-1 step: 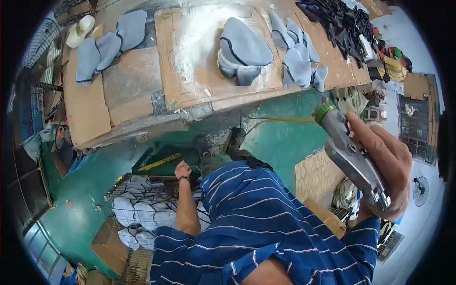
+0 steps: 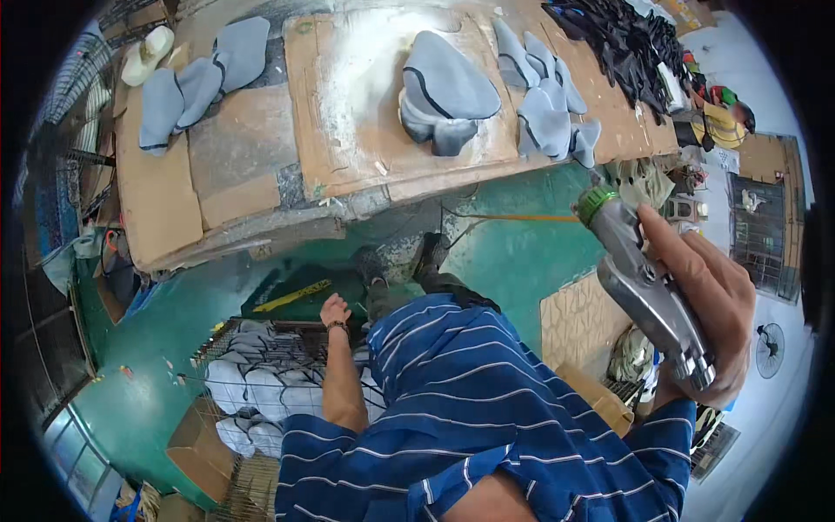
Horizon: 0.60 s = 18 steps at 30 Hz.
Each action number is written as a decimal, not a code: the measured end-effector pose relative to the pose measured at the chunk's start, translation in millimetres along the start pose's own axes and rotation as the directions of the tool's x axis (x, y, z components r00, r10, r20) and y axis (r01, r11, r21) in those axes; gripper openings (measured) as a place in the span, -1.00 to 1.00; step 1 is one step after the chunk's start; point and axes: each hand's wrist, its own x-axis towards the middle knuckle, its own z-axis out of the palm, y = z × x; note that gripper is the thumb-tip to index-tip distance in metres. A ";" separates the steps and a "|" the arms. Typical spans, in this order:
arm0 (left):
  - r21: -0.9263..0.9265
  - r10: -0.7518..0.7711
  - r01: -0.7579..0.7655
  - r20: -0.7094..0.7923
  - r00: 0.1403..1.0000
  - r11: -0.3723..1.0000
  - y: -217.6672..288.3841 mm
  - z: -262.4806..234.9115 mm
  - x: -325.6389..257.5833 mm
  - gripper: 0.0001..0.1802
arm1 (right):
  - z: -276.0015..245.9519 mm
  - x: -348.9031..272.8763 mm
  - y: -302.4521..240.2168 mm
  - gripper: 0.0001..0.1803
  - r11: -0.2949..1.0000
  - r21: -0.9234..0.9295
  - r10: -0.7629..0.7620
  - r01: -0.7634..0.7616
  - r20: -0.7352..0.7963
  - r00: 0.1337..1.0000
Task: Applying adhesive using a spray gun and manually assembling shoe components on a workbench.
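R hand (image 2: 704, 304) grip: clenched around a silver spray gun (image 2: 648, 283), fingers wrapped over the body, thumb side toward the viewer. Gun is held up at chest level, well apart from the bench (image 2: 348, 165); its nozzle w/ green ring (image 2: 597, 202) sits at the far end, above and ahead of the grip, pointing toward the bench edge. L hand (image 2: 334, 310) grip: reaches down on the opp. side of the torso; fingers curled at the rim of a wire basket (image 2: 261, 348). Cannot tell whether it is grasping anything or just resting there. The basket stands on the green floor (image 2: 513, 252), directly below the L grip, and holds a stack of grey fabric pieces (image 2: 252, 391). Ahead of both grips, bench top is covered w/ cardboard sheets (image 2: 348, 104) dusted white. On the central sheet, ahead-left of the R grip: a pile of grey shaped pieces (image 2: 448, 96); just beside it, nearer the R grip's side, a second cluster of grey pieces (image 2: 548, 113). Far ahead of the L grip, at the bench's L end: more grey pieces (image 2: 200, 78) and one cream-coloured piece (image 2: 148, 52). Beyond the R grip, bench's R end: heap of black pieces (image 2: 626, 43). Person wears a blue shirt w/ white stripes (image 2: 470, 409); shoes (image 2: 400, 261) visible on the floor under the bench edge.
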 end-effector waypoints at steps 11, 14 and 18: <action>0.712 0.519 0.122 -0.608 0.600 0.692 -37.0 124.0 17.1 -0.73 | 2.5 -48.5 -0.9 -0.26 0.994 -0.020 -0.101 0.103 0.091 0.991; 0.775 0.611 -0.045 -0.459 0.644 0.630 -29.4 140.8 29.2 -0.73 | -2.1 -67.0 15.7 -0.25 0.999 -0.001 -0.047 0.047 0.086 0.995; 0.851 0.697 -0.275 -0.140 0.703 0.448 -30.2 240.7 72.4 -0.72 | 1.5 -92.9 52.3 -0.25 0.997 0.073 -0.009 0.007 0.023 1.000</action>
